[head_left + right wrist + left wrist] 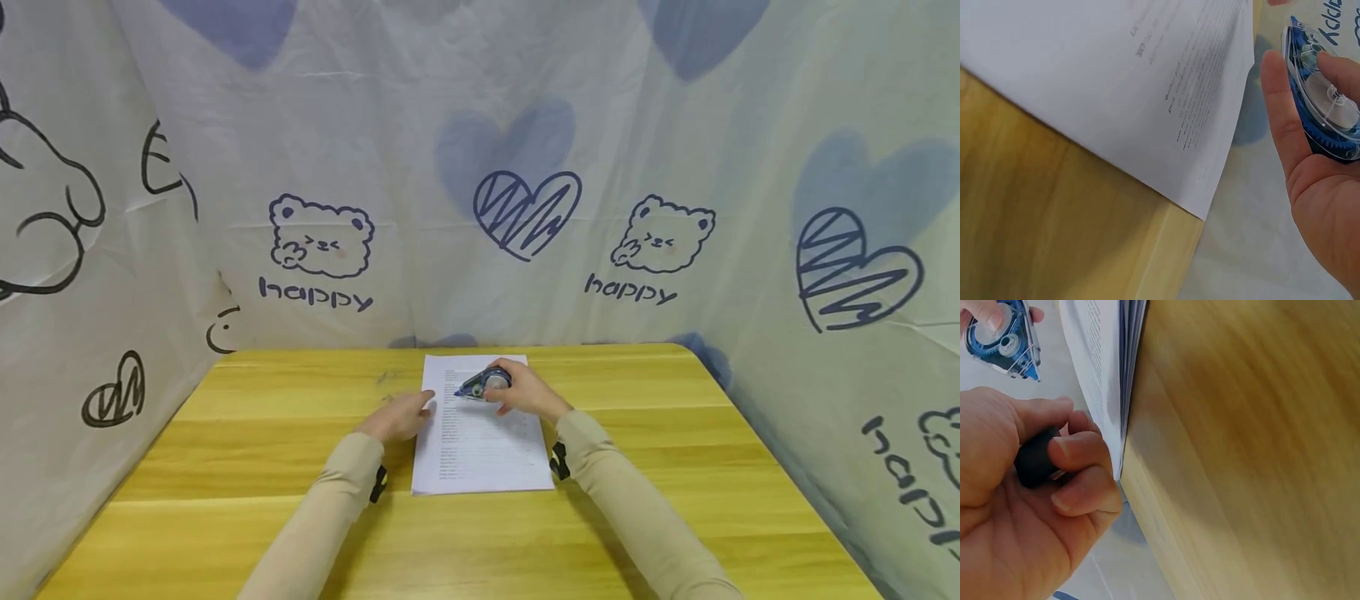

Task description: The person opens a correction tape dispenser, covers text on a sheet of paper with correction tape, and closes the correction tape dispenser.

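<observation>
My right hand [531, 388] grips a blue, clear-cased correction tape [476, 384] above the upper part of a printed paper stack [487, 462]. The dispenser's blue tip points left, over the lines of text. In the right wrist view, the thumb and a finger lie along the sides of the correction tape [1330, 103]. At the stack's left edge is my left hand [399, 417]. Its curled fingers hold a small black piece [1034, 459], partly hidden by them, as the left wrist view shows. Several sheets show at the edge of the paper stack [1102, 369].
The stack lies on a yellow wood-grain table [660, 467], close to its far edge. White curtains [420, 275] with blue hearts, bears and lettering hang behind and at both sides. Black bands [558, 461] sit at both wrists, beside beige sleeves [637, 508].
</observation>
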Demonstrator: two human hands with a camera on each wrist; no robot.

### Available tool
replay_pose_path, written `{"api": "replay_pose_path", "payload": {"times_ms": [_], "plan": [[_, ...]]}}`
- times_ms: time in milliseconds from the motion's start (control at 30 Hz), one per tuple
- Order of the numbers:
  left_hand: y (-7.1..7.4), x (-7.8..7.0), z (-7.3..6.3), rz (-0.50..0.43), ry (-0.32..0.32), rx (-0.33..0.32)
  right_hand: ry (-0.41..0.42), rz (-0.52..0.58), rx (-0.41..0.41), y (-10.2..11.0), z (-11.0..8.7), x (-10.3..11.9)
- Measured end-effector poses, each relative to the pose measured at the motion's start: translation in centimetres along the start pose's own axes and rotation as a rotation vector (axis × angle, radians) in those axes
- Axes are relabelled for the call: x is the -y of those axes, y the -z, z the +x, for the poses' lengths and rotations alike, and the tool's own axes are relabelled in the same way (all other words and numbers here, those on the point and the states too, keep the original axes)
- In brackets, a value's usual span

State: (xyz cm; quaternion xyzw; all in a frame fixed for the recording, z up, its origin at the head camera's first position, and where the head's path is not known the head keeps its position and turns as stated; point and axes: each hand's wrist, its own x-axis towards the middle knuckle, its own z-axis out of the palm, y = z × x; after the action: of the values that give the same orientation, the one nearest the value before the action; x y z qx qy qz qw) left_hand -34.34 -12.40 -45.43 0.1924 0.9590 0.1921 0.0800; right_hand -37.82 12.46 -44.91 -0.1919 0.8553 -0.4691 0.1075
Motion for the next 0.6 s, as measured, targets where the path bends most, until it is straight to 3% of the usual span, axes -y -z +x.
{"api": "replay_pose_path", "payload": {"times_ms": [133, 367, 600], "plan": [[0.3, 0.0, 0.1, 0.0, -0.006, -0.005, 0.005, -0.004, -0.014, 0.0, 0.2, 0.0], [0.3, -0.1, 0.1, 0.0, 0.095, 0.112, -0.005, -0.004, -0.049, -0.1, 0.7, -0.4], [0.0, 0.1, 0.0, 0.011, 0.054, 0.14, -0.009, -0.015, -0.054, -0.4, 1.1, -0.5]]}}
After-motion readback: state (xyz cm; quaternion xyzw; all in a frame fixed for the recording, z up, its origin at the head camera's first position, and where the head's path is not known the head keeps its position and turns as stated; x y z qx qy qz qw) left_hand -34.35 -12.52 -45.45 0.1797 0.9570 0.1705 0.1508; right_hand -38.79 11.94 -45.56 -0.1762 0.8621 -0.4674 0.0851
